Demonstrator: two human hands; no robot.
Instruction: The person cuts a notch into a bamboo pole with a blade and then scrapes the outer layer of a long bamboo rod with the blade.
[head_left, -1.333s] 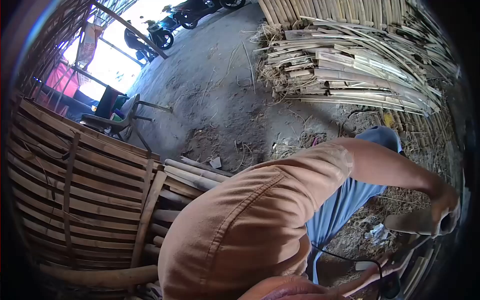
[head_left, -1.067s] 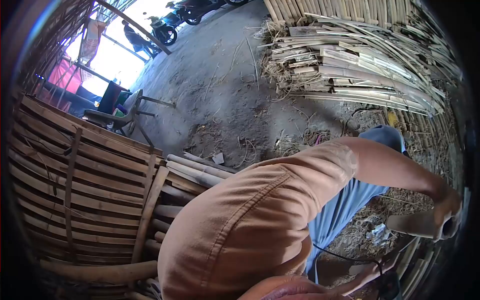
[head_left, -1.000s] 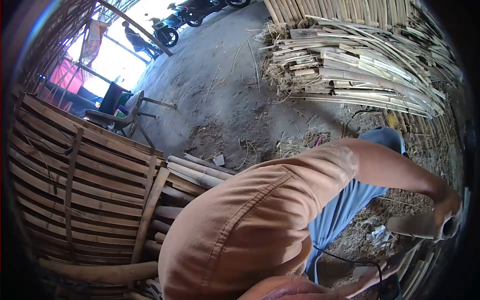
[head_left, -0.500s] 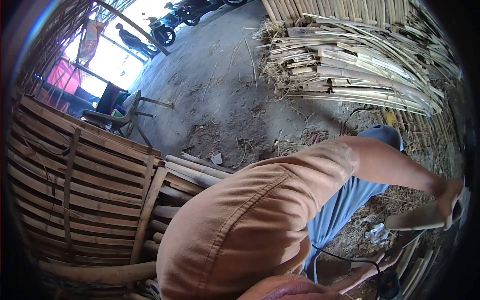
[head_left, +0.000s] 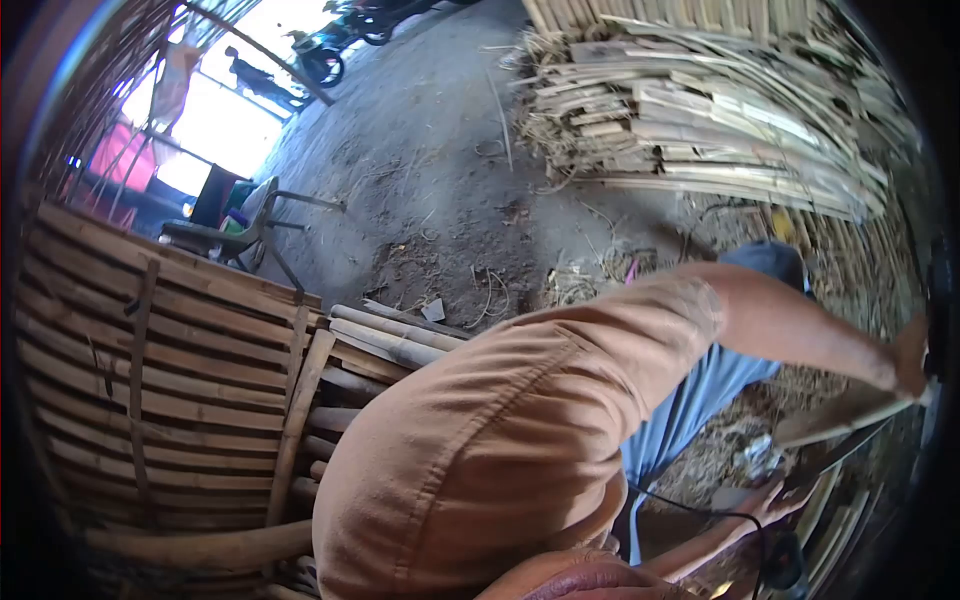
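A long bamboo piece (head_left: 832,418) lies slantwise at lower right, its far end pointing up and right. The left hand (head_left: 908,362) curls around that end. The right hand (head_left: 778,502) is below, fingers partly spread, by a dark strip (head_left: 838,456); I can't tell if it grips.

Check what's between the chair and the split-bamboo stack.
Dirt floor, with a few loose thin strips lying on it; nothing larger between the chair and the stack. Shows in the head view.
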